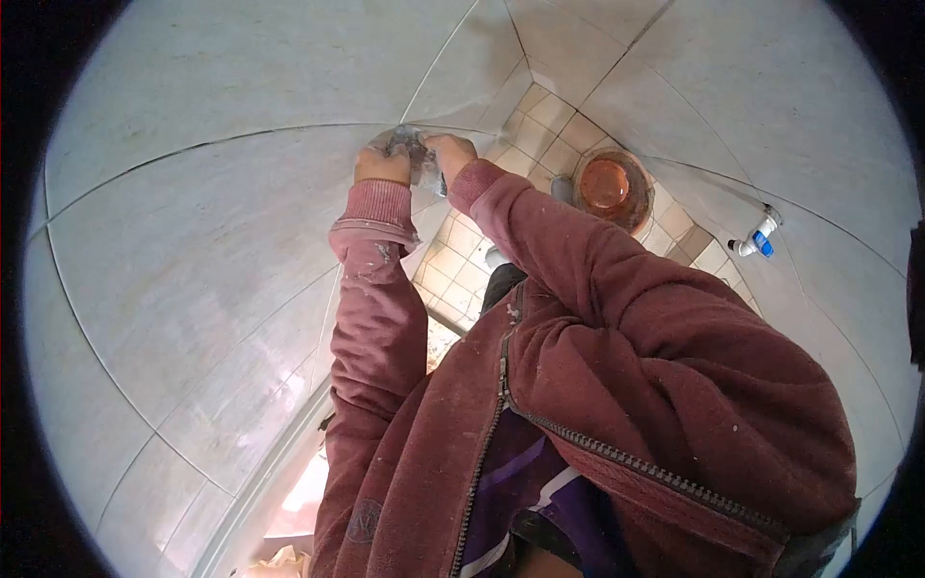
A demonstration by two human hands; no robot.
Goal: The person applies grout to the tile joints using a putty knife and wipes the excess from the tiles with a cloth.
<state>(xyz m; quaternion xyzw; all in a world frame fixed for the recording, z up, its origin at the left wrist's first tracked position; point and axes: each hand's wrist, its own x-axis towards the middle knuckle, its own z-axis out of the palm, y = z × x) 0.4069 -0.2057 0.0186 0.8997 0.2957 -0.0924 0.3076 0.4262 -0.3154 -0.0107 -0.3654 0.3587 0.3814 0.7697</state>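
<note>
Both of my hands are up against the tiled wall (289, 183), close to where the tile joints cross. Between them is a small, crumpled, clear plastic bag (425, 173) with something grey in it. My left hand (383, 165) is closed on the bag's left side, its fingers partly hidden behind it. From the right, my right hand (451, 153) pinches the upper edge of the same bag. Whether the bag touches the wall is hard to tell.
An orange-brown bucket (607, 188) stands in the corner on the small-tiled floor (533, 135). To the right, a white tap with a blue handle (763, 241) sticks out from the wall. A pale frame edge (260, 482) runs along the lower left.
</note>
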